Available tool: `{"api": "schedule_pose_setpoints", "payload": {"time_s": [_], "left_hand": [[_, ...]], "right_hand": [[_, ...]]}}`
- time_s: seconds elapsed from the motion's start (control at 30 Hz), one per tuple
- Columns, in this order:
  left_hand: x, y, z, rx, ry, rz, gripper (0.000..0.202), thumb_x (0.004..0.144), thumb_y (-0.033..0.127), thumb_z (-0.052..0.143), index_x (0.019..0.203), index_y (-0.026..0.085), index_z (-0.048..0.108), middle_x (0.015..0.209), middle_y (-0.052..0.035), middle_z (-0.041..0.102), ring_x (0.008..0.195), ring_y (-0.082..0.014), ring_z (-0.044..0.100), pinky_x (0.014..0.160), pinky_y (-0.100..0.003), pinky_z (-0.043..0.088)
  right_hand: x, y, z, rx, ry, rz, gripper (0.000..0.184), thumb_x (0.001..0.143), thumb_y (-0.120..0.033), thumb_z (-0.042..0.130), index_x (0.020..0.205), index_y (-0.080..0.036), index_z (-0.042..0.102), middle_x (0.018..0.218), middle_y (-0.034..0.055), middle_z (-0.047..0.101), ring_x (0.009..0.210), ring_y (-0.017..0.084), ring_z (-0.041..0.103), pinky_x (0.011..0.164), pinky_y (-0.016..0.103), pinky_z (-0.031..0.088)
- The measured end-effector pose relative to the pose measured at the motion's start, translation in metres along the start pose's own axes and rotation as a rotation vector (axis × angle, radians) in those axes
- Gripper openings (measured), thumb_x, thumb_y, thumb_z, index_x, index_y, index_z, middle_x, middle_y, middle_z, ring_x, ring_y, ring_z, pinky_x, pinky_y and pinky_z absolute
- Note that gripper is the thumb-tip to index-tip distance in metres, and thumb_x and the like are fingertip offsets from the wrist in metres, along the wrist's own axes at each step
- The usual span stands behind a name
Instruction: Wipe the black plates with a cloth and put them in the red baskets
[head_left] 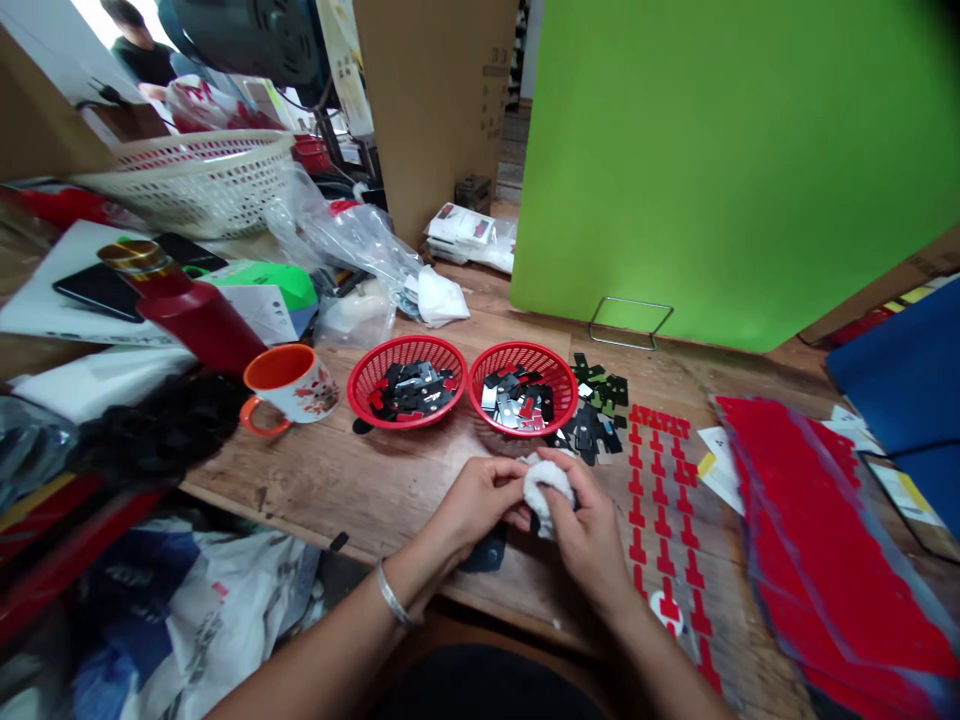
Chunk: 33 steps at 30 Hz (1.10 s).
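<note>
My right hand (592,525) is closed around a bunched white cloth (553,482). My left hand (486,500) meets it with thumb and fingers pinched together; what they hold is mostly hidden, though a dark edge shows under the cloth. Beyond my hands stand two red baskets, a left basket (358,402) and a right basket (480,408), both with dark, silvery and red flat pieces inside. Loose dark plates (592,430) lie beside the right basket. Rows of red T-shaped pieces (660,490) run down the table to the right. Below my left hand lies a dark flat piece (486,553).
An orange-and-white mug (304,395) and a red bottle (202,315) stand at left, near a white basket (217,185). A green panel (712,170) rises behind the table, with a wire stand (634,322) before it. Red sheets (825,530) lie at right. A person (139,55) is far left.
</note>
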<state>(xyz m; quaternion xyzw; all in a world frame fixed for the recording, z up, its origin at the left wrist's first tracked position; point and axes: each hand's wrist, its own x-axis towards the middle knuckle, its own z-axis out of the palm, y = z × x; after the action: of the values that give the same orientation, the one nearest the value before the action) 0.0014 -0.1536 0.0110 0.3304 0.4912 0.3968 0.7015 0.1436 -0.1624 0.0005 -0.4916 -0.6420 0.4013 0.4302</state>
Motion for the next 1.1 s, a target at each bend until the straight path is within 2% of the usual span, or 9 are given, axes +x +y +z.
{"api": "schedule_pose_setpoints", "payload": {"time_s": [0.13,0.27,0.43,0.5,0.67,0.87,0.93,1.03,1.1], "left_hand": [[-0.005,-0.001,0.003,0.041,-0.069,-0.020,0.033,0.062,0.037,0.076,0.076,0.009,0.067,0.057,-0.0019,0.060,0.050,-0.0104,0.056,0.053,-0.023,0.049],[-0.006,-0.001,0.007,0.044,-0.024,0.065,0.031,0.065,0.036,0.074,0.079,0.011,0.065,0.058,-0.0008,0.060,0.049,-0.0102,0.054,0.052,-0.023,0.048],[-0.005,0.003,0.012,0.108,0.074,0.236,0.022,0.068,0.032,0.072,0.076,0.012,0.069,0.071,-0.0043,0.066,0.062,-0.0131,0.059,0.060,-0.022,0.047],[-0.004,0.003,0.013,0.154,0.089,0.290,0.021,0.068,0.031,0.071,0.076,0.011,0.071,0.076,-0.0059,0.069,0.069,-0.0150,0.060,0.064,-0.022,0.046],[-0.002,0.005,0.013,0.184,0.082,0.243,0.026,0.070,0.033,0.070,0.082,0.010,0.072,0.072,-0.0062,0.068,0.061,-0.0135,0.057,0.057,-0.021,0.044],[-0.003,0.013,0.014,0.164,0.095,0.223,0.025,0.070,0.032,0.070,0.080,0.009,0.069,0.064,-0.0030,0.064,0.052,-0.0097,0.052,0.050,-0.019,0.042],[-0.001,0.017,0.012,0.151,0.128,0.228,0.025,0.071,0.032,0.069,0.081,0.010,0.067,0.060,-0.0012,0.061,0.050,-0.0097,0.052,0.049,-0.019,0.043],[0.008,0.027,0.006,0.185,0.199,0.332,0.025,0.073,0.033,0.067,0.083,0.011,0.066,0.058,-0.0006,0.060,0.052,-0.0114,0.055,0.050,-0.021,0.045],[0.018,0.039,0.000,0.295,0.301,0.483,0.024,0.077,0.033,0.064,0.086,0.012,0.067,0.064,-0.0025,0.063,0.058,-0.0134,0.058,0.058,-0.024,0.049]], "right_hand": [[0.009,0.006,-0.003,0.348,0.150,0.318,0.020,0.081,-0.038,0.057,0.092,-0.021,0.059,0.070,-0.0017,0.062,0.060,0.014,0.056,0.055,0.024,0.045],[0.012,0.008,-0.006,0.661,0.200,0.541,0.035,0.080,-0.051,0.057,0.099,-0.022,0.062,0.071,-0.0004,0.065,0.057,0.014,0.059,0.052,0.024,0.047],[0.004,0.001,-0.013,0.650,-0.173,0.402,0.043,0.084,-0.048,0.055,0.117,-0.021,0.061,0.096,0.0061,0.067,0.082,0.020,0.063,0.066,0.027,0.050],[0.002,0.000,-0.017,0.532,-0.207,0.320,0.039,0.082,-0.042,0.062,0.114,-0.020,0.063,0.096,0.0050,0.067,0.085,0.019,0.061,0.070,0.026,0.049],[0.004,-0.002,-0.021,0.291,-0.111,0.279,0.027,0.081,-0.041,0.063,0.091,-0.016,0.067,0.073,0.0010,0.063,0.062,0.012,0.054,0.055,0.020,0.043],[0.002,-0.003,-0.013,0.420,0.052,0.402,0.031,0.079,-0.046,0.063,0.086,-0.015,0.063,0.056,-0.0032,0.053,0.045,0.008,0.043,0.041,0.018,0.036],[0.002,-0.006,-0.012,0.549,0.101,0.434,0.030,0.080,-0.043,0.063,0.096,-0.018,0.061,0.060,-0.0038,0.056,0.045,0.008,0.045,0.041,0.018,0.038],[0.001,-0.011,-0.015,0.690,0.133,0.470,0.047,0.075,-0.035,0.068,0.118,-0.025,0.052,0.080,-0.0014,0.064,0.055,0.011,0.056,0.048,0.021,0.047],[0.000,-0.012,-0.019,0.708,0.141,0.505,0.045,0.072,-0.031,0.070,0.113,-0.024,0.054,0.086,0.0006,0.065,0.057,0.013,0.059,0.047,0.021,0.047]]}}
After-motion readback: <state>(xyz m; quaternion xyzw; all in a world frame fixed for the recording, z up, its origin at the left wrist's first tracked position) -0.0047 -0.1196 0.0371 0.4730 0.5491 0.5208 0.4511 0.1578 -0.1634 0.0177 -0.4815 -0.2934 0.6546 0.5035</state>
